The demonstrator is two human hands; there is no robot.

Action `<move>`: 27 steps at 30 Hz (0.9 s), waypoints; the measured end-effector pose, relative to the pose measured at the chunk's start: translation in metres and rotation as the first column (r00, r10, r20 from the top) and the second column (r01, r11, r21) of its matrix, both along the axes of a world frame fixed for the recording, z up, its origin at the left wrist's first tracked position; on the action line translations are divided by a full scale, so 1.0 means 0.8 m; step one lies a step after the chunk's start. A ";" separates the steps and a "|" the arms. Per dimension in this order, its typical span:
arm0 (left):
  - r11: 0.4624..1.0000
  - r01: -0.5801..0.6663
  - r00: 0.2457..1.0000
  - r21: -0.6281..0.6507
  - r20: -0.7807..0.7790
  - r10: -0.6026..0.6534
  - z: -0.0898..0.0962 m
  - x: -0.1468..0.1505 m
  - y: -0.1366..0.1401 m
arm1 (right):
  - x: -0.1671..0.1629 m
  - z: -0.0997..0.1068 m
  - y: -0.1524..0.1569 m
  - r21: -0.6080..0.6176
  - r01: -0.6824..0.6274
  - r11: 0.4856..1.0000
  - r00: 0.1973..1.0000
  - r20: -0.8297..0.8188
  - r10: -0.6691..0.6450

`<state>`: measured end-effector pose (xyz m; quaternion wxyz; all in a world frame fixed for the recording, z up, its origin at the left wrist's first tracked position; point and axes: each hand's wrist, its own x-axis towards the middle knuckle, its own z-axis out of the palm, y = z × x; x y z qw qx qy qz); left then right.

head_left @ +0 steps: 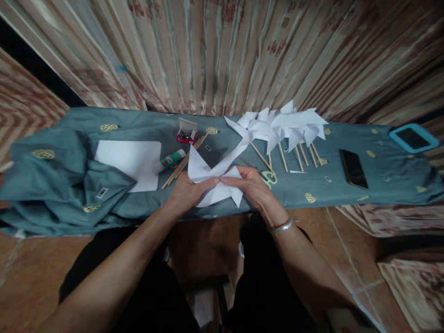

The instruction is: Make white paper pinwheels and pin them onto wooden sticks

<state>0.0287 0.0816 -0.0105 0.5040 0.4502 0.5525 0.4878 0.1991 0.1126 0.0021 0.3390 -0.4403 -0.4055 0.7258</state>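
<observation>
A white paper pinwheel (211, 196) is held in front of me, above the near edge of the cloth-covered table. My left hand (187, 190) grips its left side, the thumb pressed near the centre. From the right, my right hand (250, 185) pinches the paper, its thumb and fingertips meeting the other thumb at the middle. Whether a small pin sits between the fingertips I cannot tell. Just right of that hand lie scissors with yellow-green handles (269, 178), partly hidden. Several finished pinwheels (291, 125) on wooden sticks overlap at the back right.
Left of my hands are wooden sticks (182, 167), a green glue stick (172, 158) and an open red box (186, 135) of small dark items. White paper sheets (138, 159) lie further left. On the right are a phone (353, 169) and a blue-framed tablet (413, 138). Curtains hang behind the table.
</observation>
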 end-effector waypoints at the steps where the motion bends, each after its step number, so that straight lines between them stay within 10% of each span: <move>1: 1.000 0.000 1.000 -0.008 -0.007 0.000 0.002 0.000 0.000 | 0.000 -0.001 0.000 0.002 0.000 1.000 1.000 0.001 0.000; 27: 0.998 -0.028 0.997 -0.053 0.073 0.032 0.010 0.000 0.004 | 0.001 -0.009 0.002 0.027 -0.033 0.999 0.999 -0.026 0.034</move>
